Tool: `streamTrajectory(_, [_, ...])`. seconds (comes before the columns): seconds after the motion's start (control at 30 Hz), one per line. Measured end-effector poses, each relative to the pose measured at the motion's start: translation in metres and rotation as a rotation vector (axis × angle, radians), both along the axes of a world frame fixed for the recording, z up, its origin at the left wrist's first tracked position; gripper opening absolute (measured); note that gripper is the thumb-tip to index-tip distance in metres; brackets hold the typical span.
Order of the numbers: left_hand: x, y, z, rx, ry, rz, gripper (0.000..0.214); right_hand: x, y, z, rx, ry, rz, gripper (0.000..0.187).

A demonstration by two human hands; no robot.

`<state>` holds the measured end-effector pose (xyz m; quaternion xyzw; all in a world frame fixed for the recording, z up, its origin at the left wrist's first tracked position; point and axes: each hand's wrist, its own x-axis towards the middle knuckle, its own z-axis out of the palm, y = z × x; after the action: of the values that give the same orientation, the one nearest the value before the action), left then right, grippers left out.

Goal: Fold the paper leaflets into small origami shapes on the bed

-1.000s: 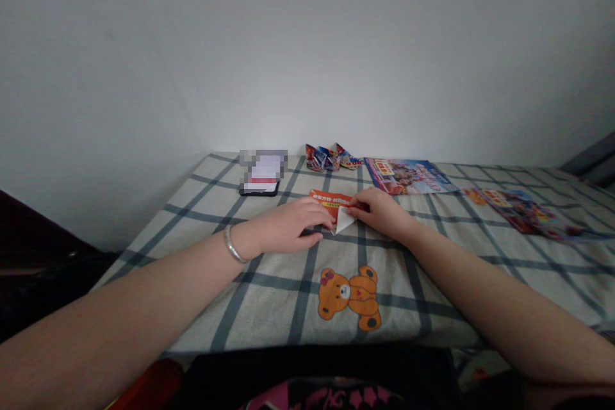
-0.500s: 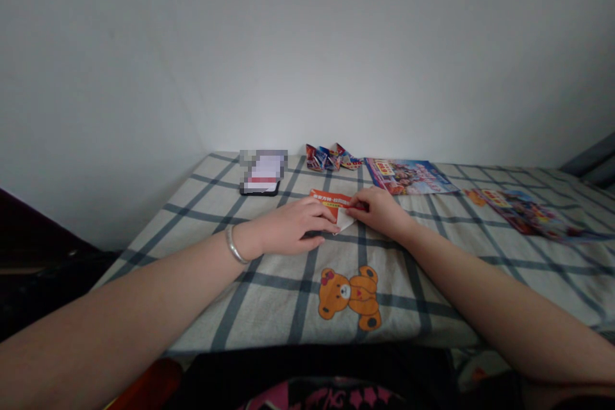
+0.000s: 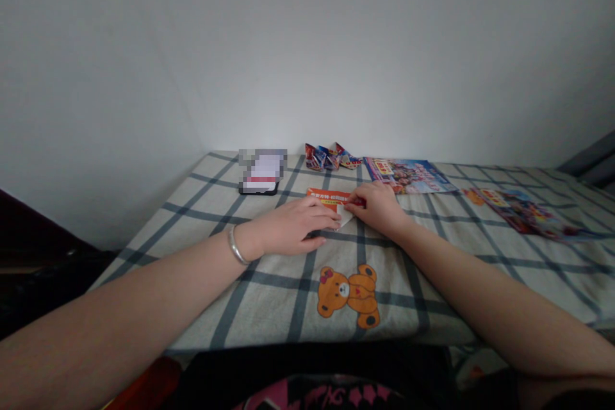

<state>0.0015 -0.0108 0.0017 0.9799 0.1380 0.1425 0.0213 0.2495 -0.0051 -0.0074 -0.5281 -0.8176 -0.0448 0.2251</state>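
Observation:
A red and orange printed paper point(image 3: 331, 196) lies on the checked cloth in front of me, its near corner turned over to show white. My left hand point(image 3: 295, 225), with a silver bangle at the wrist, rests flat with fingers stretched over the paper's left part. On the paper's right side, my right hand point(image 3: 377, 208) pinches the edge by the white flap between thumb and fingers. Part of the paper is hidden under both hands.
Behind the paper, folded colourful paper shapes point(image 3: 331, 157) sit near the wall. A phone point(image 3: 263, 173), partly blurred out, lies at the back left. Two printed flyers, one nearer the wall point(image 3: 410, 176) and another farther right point(image 3: 528, 211), lie on the checked cloth point(image 3: 269, 307).
My right hand has shifted very slightly left and up along the paper's edge. The left hand stays nearly where it was on the paper.

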Motion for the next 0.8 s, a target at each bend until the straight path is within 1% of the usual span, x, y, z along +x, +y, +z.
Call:
streamTrajectory(0.07, [0.001,0.000,0.000,0.012,0.002,0.014,0.037,0.001,0.003,-0.001,0.008,0.014,0.018,0.012])
streamTrajectory(0.27, [0.001,0.000,0.000,0.047,0.033,0.022,0.036,0.003,0.008,-0.002,-0.044,0.080,0.075,0.008])
streamTrajectory(0.53, [0.000,0.001,0.004,0.116,0.066,0.059,0.033,0.008,-0.001,-0.002,0.031,0.040,0.312,0.011])
streamTrajectory(0.67, [-0.002,0.005,0.001,0.111,0.030,0.093,0.032,0.010,-0.004,0.000,0.112,-0.004,0.337,0.015])
streamTrajectory(0.8, [-0.003,0.007,-0.002,0.095,0.013,0.096,0.032,0.008,-0.008,0.006,0.096,-0.043,0.384,0.018])
